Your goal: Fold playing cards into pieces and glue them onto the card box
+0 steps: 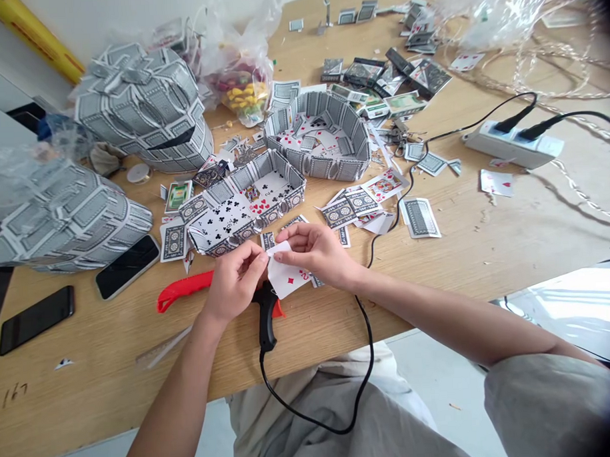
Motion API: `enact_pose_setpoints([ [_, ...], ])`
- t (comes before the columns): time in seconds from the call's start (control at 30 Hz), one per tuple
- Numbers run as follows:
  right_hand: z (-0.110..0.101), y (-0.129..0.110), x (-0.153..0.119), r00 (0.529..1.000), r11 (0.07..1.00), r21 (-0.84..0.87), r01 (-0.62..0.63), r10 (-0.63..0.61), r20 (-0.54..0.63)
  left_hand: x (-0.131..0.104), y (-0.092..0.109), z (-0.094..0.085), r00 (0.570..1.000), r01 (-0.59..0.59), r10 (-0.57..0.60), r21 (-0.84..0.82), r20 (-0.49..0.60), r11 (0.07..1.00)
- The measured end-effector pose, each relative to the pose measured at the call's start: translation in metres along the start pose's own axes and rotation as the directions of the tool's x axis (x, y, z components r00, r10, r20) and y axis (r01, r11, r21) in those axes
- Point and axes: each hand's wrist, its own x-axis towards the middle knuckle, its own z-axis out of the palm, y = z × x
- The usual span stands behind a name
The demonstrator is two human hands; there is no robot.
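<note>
Between my two hands is a white playing card (287,277) with red diamonds. My left hand (237,279) is closed, its thumb and forefinger pinching the card's left upper corner. The thumb and fingers of my right hand (318,253) grip the card's upper part from the other side. Just below them, a black glue gun (267,320) with an orange trigger lies on the table, partly hidden by the card and my left hand. A red curved handle (184,289) sticks out left of my left hand; the rest of that tool is hidden.
Beyond my hands stand a rectangular box made of cards (244,204) and a rounded one (316,138). Large card-covered boxes (140,104) and two phones (129,266) are at left. A black cord (369,326) runs to a power strip (515,144). Loose cards (421,218) lie around.
</note>
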Motion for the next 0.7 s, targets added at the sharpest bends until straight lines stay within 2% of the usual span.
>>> enact_pose_setpoints([
  [0.13, 0.000, -0.001, 0.000, 0.999, 0.999, -0.009, -0.038, 0.038, 0.016, 0.000, -0.002, -0.004, 0.999, -0.024, 0.024, -0.001, 0.049, 1.000],
  [0.33, 0.000, -0.008, 0.000, 0.997, 0.996, 0.053, -0.078, 0.077, 0.019, 0.001, 0.002, -0.009, 0.988, 0.062, -0.034, -0.181, 0.153, 0.982],
  [0.47, -0.002, -0.013, 0.001, 0.999, 0.993, 0.106, -0.049, 0.049, 0.003, 0.001, 0.003, -0.010, 0.965, 0.121, -0.061, -0.227, 0.256, 0.966],
  [0.7, -0.002, -0.011, 0.002, 0.999, 0.997, 0.076, 0.021, -0.019, -0.033, 0.000, 0.005, -0.007, 0.951, 0.154, -0.085, -0.216, 0.296, 0.964],
])
